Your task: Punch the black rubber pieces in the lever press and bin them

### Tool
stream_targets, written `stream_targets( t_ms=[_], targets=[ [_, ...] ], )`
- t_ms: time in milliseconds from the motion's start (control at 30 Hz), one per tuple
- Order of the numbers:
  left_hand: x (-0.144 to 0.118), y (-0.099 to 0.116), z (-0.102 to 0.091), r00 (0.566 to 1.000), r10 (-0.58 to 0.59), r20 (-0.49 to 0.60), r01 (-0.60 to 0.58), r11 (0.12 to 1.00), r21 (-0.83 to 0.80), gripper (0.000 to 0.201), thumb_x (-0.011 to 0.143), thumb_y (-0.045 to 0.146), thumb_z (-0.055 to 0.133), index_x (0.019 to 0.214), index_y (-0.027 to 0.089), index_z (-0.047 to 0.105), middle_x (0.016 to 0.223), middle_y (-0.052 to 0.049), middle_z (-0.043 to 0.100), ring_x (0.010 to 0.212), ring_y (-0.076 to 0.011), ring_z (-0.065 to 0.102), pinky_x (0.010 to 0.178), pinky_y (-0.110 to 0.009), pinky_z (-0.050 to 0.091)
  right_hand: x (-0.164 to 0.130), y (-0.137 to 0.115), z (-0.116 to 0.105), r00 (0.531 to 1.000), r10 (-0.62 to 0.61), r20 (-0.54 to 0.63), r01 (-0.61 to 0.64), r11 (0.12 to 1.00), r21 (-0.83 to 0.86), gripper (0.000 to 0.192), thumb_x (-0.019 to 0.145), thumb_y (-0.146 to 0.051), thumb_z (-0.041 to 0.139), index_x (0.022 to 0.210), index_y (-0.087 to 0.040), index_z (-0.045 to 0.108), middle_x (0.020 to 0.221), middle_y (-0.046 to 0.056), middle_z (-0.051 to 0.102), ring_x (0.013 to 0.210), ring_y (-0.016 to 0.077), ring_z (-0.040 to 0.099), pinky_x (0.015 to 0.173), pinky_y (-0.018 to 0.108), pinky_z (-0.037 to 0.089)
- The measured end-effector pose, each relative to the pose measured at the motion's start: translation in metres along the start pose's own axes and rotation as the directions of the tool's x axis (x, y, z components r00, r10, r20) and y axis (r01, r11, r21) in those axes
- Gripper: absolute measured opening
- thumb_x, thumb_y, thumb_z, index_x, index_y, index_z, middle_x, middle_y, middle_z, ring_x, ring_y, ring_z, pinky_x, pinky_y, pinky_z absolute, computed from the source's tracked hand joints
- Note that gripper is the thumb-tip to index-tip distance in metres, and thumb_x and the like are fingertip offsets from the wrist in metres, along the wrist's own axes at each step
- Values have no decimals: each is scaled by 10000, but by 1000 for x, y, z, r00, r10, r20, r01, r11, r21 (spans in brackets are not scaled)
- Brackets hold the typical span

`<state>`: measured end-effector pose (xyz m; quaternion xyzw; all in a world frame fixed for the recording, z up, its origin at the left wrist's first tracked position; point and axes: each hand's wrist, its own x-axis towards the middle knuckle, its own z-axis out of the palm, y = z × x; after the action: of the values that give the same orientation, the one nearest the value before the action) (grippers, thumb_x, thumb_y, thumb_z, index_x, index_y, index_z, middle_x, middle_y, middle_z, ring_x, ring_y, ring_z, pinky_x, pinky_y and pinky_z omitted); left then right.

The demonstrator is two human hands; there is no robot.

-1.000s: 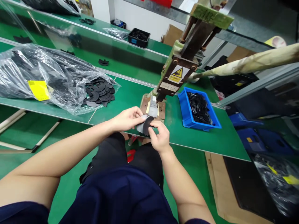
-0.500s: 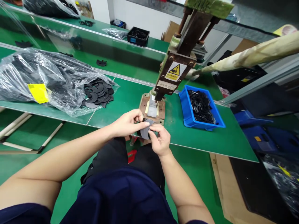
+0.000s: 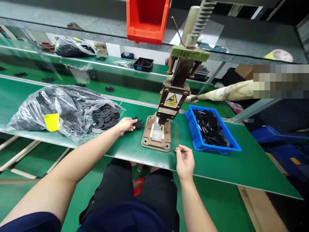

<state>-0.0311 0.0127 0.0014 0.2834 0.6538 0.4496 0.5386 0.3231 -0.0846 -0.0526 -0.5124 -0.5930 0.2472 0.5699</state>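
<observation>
My left hand is closed on a black curved piece, pinched at its left end just above the green bench, left of the press base. To its left, similar flat crescent-shaped pieces spill from the mouth of a clear plastic bag. My right hand hovers by the front edge, right of the hand press. Its fingers are loosely curled and apart from the thumb, and nothing shows in them. On the press base lies a pale metal plate.
A blue bin of black parts stands right of the press. Over the bench hangs a shelf with an orange bin. From the right a cloth-wrapped bar reaches toward the press. Behind, loose black pieces lie on another green surface.
My hands have moved apart from the front of the press. The left went left with the black piece, and the right let go and moved right. The view has tilted up.
</observation>
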Motion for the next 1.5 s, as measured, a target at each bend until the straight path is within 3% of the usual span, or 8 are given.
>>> stream_targets(
  t_ms=[167,367,467,800,1000,1133,1233,1500],
  targets=[
    [74,42,31,994,33,-107,-36,999,-27,223,959,263,768,831,165,614,512,-1,598,352,-75,483,387,-159,384,-1,9,-2,998,64,-15,-64,998,-9,324,995,-454,626,1193,-202,669,1057,92,755,958,183,760,892,385,658],
    [135,95,47,991,103,-80,-116,977,-178,343,1070,470,603,1094,132,651,786,-94,748,639,-152,730,641,-249,619,-3,10,-4,998,56,3,-55,997,-54,307,981,-453,642,1160,-210,698,1061,96,764,953,191,760,867,382,670],
    [141,80,44,983,166,-82,-178,970,-166,402,1043,525,634,1057,123,629,853,-138,754,697,-200,753,693,-333,643,-1,11,-6,999,41,13,-40,998,-57,281,983,-446,638,1158,-236,700,1067,98,765,958,217,769,857,423,683],
    [90,5,18,907,420,-14,-419,906,58,314,971,427,736,853,173,595,692,3,680,520,-86,593,523,-200,494,4,-14,-4,994,-30,102,38,996,-77,328,1072,-432,465,1056,-225,719,917,39,763,820,148,755,769,300,651],
    [73,-21,4,882,465,81,-470,849,242,420,1016,537,597,800,179,623,594,-2,618,484,-111,551,471,-216,450,60,-33,-56,989,-35,146,78,952,-296,492,1100,-492,335,1070,-203,732,1002,54,770,923,142,741,873,314,635],
    [59,-32,2,866,489,102,-496,818,290,396,1009,525,584,802,191,636,618,-13,633,528,-132,575,504,-229,470,132,-31,-109,995,71,68,-21,827,-561,360,1047,-486,537,1132,-182,709,1191,85,734,1138,190,694,1088,435,584],
    [55,-37,2,856,503,118,-511,791,336,372,995,531,594,826,204,652,652,-15,662,578,-151,603,539,-243,480,176,-18,-129,970,231,76,-107,687,-719,391,1001,-489,645,1238,-180,675,1285,87,702,1175,199,683,1062,462,604],
    [55,-38,4,838,530,126,-530,738,419,400,979,597,594,824,231,641,682,-12,692,638,-181,649,632,-272,512,222,8,-88,859,491,144,-92,425,-901,449,992,-494,660,1331,-200,641,1374,98,670,1217,212,674,1054,462,616]
  ],
)
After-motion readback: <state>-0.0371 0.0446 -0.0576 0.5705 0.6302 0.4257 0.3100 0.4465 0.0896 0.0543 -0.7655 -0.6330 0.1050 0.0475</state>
